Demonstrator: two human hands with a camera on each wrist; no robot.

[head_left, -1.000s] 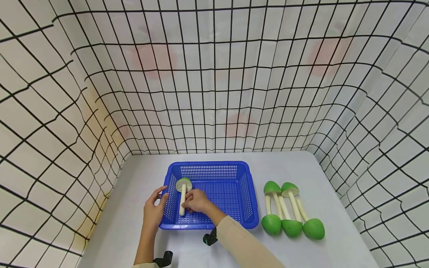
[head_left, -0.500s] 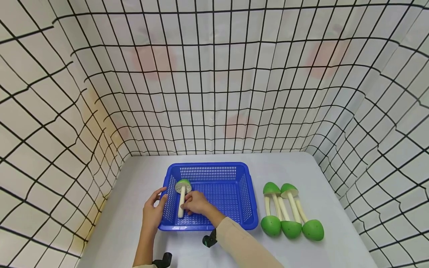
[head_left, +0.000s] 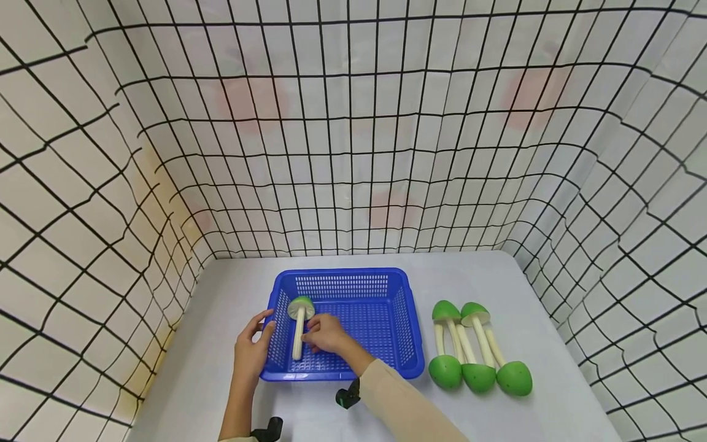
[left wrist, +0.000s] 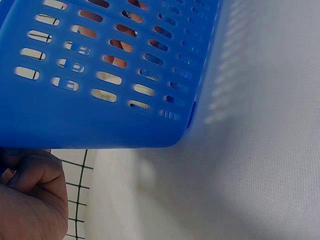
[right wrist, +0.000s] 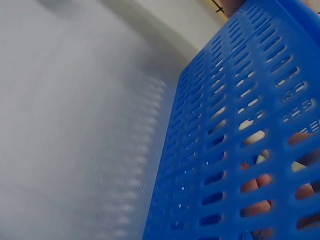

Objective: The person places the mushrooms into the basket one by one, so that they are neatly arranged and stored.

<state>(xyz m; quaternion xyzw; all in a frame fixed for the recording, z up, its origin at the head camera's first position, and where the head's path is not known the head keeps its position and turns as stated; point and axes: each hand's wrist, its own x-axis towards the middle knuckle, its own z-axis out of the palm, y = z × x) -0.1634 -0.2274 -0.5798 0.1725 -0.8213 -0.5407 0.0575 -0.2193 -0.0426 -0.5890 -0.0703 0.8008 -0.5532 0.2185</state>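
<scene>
A blue plastic basket [head_left: 342,376] with slotted walls stands on the white table. My left hand [head_left: 251,353] grips its left rim, and in the left wrist view the fingers of that hand [left wrist: 37,190] curl at the basket's edge. Inside, near the left wall, lies a toy mushroom [head_left: 299,334] with a green cap at the far end and a pale stem toward me. My right hand [head_left: 327,333] is in the basket just right of the stem, its fingertips bent beside it. Through the slots in the right wrist view, parts of the right fingers [right wrist: 257,182] show.
Right of the basket, several more green-capped mushrooms [head_left: 480,376] lie side by side, caps at alternating ends. A black grid-patterned white backdrop [head_left: 359,123] encloses the table [head_left: 232,276] at the back and both sides. Black wrist-camera mounts [head_left: 348,395] sit at the wrists.
The right fingertips have shifted slightly right, off the mushroom's stem to its edge. The stem's near end has dropped a little onto the basket floor. The left hand keeps its hold.
</scene>
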